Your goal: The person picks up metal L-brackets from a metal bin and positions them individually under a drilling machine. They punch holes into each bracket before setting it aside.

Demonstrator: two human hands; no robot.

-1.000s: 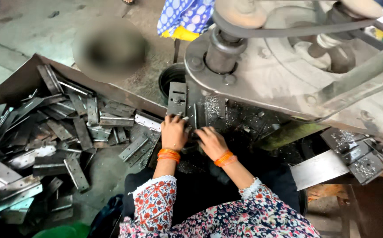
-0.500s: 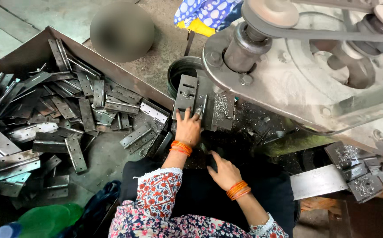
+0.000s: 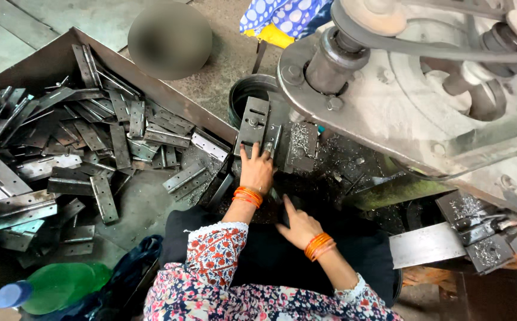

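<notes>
The left hand (image 3: 257,169) lies flat, fingers spread, its fingertips pressing on a hinge plate (image 3: 254,123) that sits on the dark machine bed (image 3: 330,166). The plate stands just beyond the fingertips, upright in the view, with a second small metal block (image 3: 301,144) just to the right of the hand. Orange bangles (image 3: 248,196) circle the left wrist.

The right hand (image 3: 297,226) is nearer the body, below and to the right of the left hand. It rests open on the dark cloth (image 3: 282,255) over the lap, fingers loosely apart and pointing up-left toward the bed; it clamps nothing. Orange bangles sit on that wrist too.

To the left of both hands a metal tray (image 3: 151,83) holds a loose heap of hinges (image 3: 92,148), many overlapping, the nearest ones just beside the left hand. Above and to the right of the hands is the grey machine (image 3: 419,101), with a belt (image 3: 437,53) running over its pulleys. Metal shavings speckle the bed around the left hand. A green bottle (image 3: 56,286) with a blue cap lies well to the lower left, beside the flowered sleeve (image 3: 211,261).
</notes>
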